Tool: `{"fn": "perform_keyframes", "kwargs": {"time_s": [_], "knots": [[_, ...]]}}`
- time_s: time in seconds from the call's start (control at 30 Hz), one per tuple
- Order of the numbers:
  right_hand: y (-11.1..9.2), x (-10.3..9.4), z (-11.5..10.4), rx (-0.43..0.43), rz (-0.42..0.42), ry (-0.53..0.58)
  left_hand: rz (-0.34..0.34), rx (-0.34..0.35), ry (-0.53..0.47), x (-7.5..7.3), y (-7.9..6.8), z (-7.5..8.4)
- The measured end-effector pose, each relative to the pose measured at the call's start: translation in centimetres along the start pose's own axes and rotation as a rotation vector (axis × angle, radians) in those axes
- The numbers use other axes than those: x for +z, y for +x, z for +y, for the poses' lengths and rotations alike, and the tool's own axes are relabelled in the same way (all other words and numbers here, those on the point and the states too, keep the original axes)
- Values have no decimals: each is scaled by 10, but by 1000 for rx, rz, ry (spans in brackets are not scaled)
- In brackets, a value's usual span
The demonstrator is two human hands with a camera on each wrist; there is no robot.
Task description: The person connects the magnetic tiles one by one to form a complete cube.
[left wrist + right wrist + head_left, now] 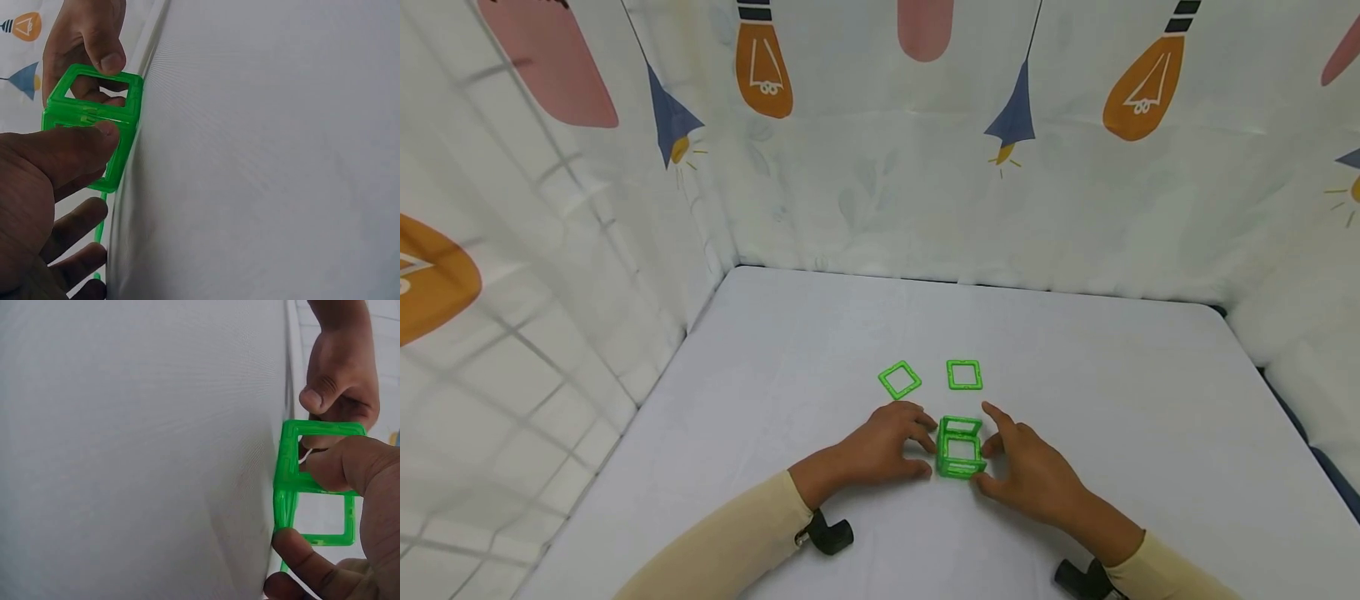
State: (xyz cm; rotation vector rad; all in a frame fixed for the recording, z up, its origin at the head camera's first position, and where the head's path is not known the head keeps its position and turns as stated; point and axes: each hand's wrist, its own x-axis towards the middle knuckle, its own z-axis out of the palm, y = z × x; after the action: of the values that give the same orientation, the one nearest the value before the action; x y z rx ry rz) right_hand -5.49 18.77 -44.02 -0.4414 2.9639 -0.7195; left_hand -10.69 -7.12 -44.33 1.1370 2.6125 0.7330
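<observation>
A small box of green square frame tiles [961, 467] stands on the white table between the two hands, with an open top. My left hand [891, 446] is close by its left side, fingers spread and lightly bent, thumb apart from them; in the left wrist view its thumb [103, 134] overlaps the box. At the right front corner, my right hand [1033, 475] holds the box with thumb and bent fingers, the index finger raised. The right thumb [331, 469] overlaps one square frame [322, 428] in the right wrist view, and a fingertip lies at the lower frame.
Beyond the box two loose green square tiles lie flat, one turned diagonally [899, 380] and one nearly straight [964, 375]. White cloth covers the table [1075, 367]. A printed curtain [880, 192] hangs behind it and on both sides.
</observation>
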Motion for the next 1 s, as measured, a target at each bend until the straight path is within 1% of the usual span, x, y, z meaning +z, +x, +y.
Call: {"fn": "perform_keyframes", "kwargs": {"time_s": [0.2, 0.33, 0.5, 0.77, 1.0], "knots": [[1, 0, 0, 25, 2, -3, 41, -81, -97, -2, 0, 1], [2, -1, 0, 29, -5, 11, 65, -103, -114, 0, 1, 0], [4, -4, 2, 11, -16, 30, 70, -84, -80, 2, 2, -2], [9, -5, 4, -34, -31, 46, 46, -68, -14, 5, 3, -2], [13, -5, 6, -101, -47, 53, 54, -38, -3, 4, 1, -1]]}}
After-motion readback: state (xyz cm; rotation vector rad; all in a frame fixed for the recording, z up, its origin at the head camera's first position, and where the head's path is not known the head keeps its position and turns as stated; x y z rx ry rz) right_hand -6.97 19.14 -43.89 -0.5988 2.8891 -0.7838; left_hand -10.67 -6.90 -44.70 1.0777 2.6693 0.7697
